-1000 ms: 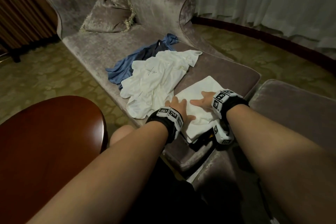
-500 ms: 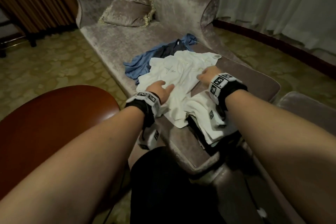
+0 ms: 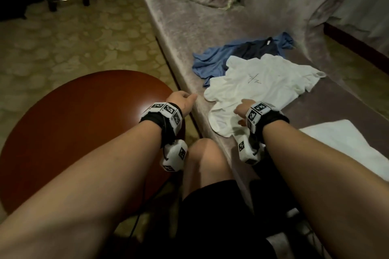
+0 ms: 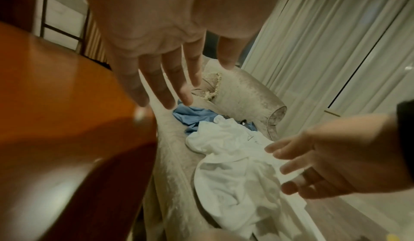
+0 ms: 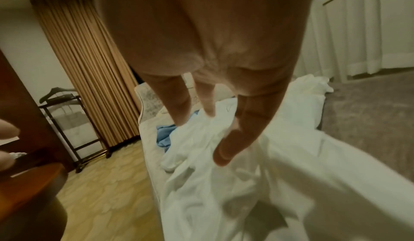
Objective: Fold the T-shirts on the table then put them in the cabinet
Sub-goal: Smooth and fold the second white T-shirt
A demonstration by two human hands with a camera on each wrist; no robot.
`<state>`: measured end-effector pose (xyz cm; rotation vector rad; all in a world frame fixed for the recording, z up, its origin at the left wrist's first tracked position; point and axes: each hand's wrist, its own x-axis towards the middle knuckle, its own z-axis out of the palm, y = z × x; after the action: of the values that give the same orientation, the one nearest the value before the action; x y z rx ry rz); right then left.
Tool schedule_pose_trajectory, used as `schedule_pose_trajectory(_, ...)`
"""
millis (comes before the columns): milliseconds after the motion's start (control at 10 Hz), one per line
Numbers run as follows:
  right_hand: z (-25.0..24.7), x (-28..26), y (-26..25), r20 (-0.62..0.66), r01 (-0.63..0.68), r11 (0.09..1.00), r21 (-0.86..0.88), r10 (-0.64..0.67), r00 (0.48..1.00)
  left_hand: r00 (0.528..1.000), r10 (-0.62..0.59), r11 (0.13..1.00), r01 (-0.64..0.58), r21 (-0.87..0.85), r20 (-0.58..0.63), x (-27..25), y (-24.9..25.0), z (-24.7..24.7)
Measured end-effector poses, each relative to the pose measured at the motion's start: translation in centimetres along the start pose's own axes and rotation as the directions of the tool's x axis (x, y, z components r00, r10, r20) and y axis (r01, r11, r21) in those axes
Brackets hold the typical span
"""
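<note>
Right hand [image 3: 242, 109] over white T-shirt's [image 3: 263, 84] near edge.

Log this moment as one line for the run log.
left hand: open, off the chaise | right hand: open, fingers on unfolded white T-shirt | blue T-shirt: unfolded behind | folded white T-shirt: set aside right

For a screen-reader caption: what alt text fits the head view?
Right hand rests on a crumpled white T-shirt on a velvet chaise; left hand, empty, hovers beside it. A blue shirt lies behind.
</note>
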<state>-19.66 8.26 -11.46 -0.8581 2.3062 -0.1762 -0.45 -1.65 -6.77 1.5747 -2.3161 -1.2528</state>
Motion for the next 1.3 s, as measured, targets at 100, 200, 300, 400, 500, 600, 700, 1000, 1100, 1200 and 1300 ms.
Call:
schedule_pose_trajectory(100,1.0,1.0,-0.2,0.039,-0.062,0.997,0.055,0.060,0.997,1.000,-0.012,0.998,0.013,-0.063,0.013,1.2,-0.9,0.3)
schedule_pose_trajectory(200,1.8,2.7,-0.2,-0.023,-0.137,0.931,0.338,0.154,0.988,0.999,-0.015,0.995,0.018,-0.094,0.033,2.0,-1.2,0.7)
schedule_pose_trajectory(300,1.8,3.2,0.2,-0.001,-0.210,0.924,0.320,0.222,0.975,0.999,-0.018,0.995,0.021,-0.093,0.039,2.5,-1.3,0.7)
schedule_pose_trajectory(400,0.2,-0.5,-1.0,-0.087,-0.084,0.989,0.119,0.095,0.992,0.999,-0.019,0.993,0.025,-0.116,0.047,2.3,-1.1,0.3)
schedule_pose_trajectory(500,-0.6,-0.7,-1.1,-0.157,-0.094,0.930,0.356,0.159,0.975,0.999,0.005,0.993,0.001,-0.116,0.054,1.4,-0.4,-0.6)
schedule_pose_trajectory(600,-2.1,-2.0,-1.7,-0.216,-0.094,0.931,0.352,0.179,0.960,0.999,0.031,0.991,-0.027,-0.130,0.029,-0.3,0.6,-1.9)
schedule_pose_trajectory(700,-4.5,-3.9,-3.0,-0.305,-0.001,0.940,0.340,0.111,0.946,0.997,0.076,0.983,-0.077,-0.165,-0.018,-2.5,1.9,-3.4)
schedule_pose_trajectory(1000,-11.7,-15.6,-10.8,-0.656,0.495,0.807,0.323,-0.186,0.731,0.963,0.157,0.950,-0.208,-0.232,-0.220,-11.6,4.2,-10.5)
schedule_pose_trajectory(1100,-12.9,-20.1,-14.7,-0.720,0.647,0.699,0.303,-0.276,0.636,0.946,0.181,0.941,-0.246,-0.233,-0.268,-14.8,4.5,-13.3)
schedule_pose_trajectory(1200,-13.9,-24.6,-18.9,-0.755,0.763,0.577,0.292,-0.350,0.554,0.906,0.215,0.927,-0.306,-0.215,-0.365,-17.2,4.7,-16.2)
schedule_pose_trajectory(1300,-14.5,-28.3,-23.3,-0.746,0.836,0.442,0.326,-0.423,0.515,0.860,0.206,0.910,-0.344,-0.231,-0.467,-18.9,4.3,-19.5)
